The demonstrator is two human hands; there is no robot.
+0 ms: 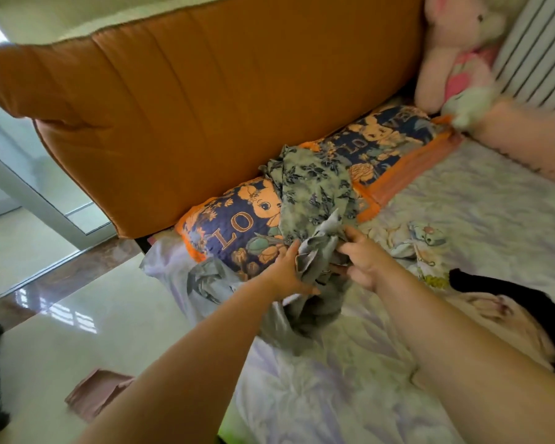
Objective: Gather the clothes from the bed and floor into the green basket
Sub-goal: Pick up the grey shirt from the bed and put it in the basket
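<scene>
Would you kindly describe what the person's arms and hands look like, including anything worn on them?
Both forearms are bare right down to the frame's lower edge, with no sleeve showing. The left hand and the right hand wear no gloves, and no watch, bracelet or ring is visible.

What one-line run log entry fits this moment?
step: gathering | left hand: holds grey garment | right hand: holds same | place: bed | basket: unseen

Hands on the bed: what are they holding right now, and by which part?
Both grip the grey garment by its bunched upper folds: the left hand on its left side, the right hand on its right. The floral garment lies unheld on the pillow.
</scene>
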